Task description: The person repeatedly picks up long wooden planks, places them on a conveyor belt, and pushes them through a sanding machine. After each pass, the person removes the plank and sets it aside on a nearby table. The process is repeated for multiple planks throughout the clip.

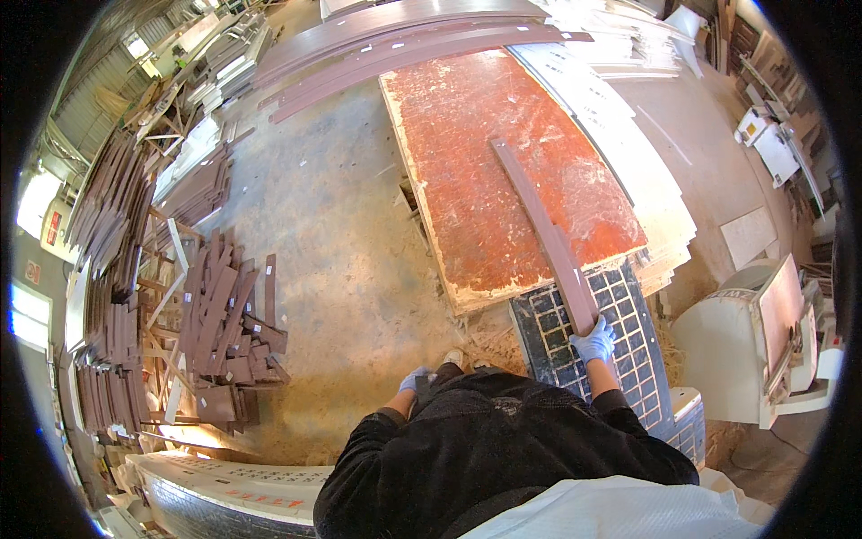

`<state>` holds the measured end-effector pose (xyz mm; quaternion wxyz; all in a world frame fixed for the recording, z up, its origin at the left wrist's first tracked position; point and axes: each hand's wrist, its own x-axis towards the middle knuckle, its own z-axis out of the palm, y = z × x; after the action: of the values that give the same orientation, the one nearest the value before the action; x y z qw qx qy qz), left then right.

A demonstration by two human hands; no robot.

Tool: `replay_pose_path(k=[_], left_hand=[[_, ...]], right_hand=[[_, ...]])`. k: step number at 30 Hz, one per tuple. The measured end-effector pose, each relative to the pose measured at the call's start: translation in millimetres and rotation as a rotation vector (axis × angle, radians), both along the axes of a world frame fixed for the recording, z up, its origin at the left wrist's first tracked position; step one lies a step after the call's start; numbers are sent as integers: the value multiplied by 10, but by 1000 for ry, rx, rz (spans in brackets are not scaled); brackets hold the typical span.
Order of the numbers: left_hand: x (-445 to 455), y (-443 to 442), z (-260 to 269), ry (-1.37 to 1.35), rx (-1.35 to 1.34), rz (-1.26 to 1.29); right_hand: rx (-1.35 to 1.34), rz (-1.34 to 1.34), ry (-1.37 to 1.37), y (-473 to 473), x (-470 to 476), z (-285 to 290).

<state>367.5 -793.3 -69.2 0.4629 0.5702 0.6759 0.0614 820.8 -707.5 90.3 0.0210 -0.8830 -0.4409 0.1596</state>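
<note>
My right hand [596, 340], in a blue glove, is closed around the near end of a long, narrow brown board [572, 286]. A thinner brown strip [522, 182] runs on from it, and I cannot tell whether the two are separate pieces. Both lie over a worn red-topped table [465, 135], and the near end reaches across a dark panel with a pale grid [623, 337]. Down by my left hip is my left hand [412, 381], also gloved. My dark clothing partly covers it, so whether it holds anything does not show.
Brown offcuts [219, 316] are heaped on the left beside a wooden rack [165, 283]. Long brown boards [404, 40] cross the far end. White sheets [626, 148] are stacked along the table's right side. A pale machine [720, 343] stands at right, and a long cabinet [229, 485] behind me.
</note>
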Motion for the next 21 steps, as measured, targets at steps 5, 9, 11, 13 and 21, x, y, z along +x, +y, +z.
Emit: replay_pose_path(k=[5,9,11,13,21], left_hand=[[-43,3,-53,-97,-58,18],[-33,10,-155,-27,-46,53],[-47,35,-161,-56,-14,15],[-63,57,-127,-73,-36,-38],[-4,40,166,-67,34,-88]], right_hand=[[-21,1,-4,8,13,-17],[-51,-6,-5,25,23,-16],[-62,-19,-3,26,24,-8],[-71,-23,3,27,20,3],[-49,-14,-2,23,-2,33]])
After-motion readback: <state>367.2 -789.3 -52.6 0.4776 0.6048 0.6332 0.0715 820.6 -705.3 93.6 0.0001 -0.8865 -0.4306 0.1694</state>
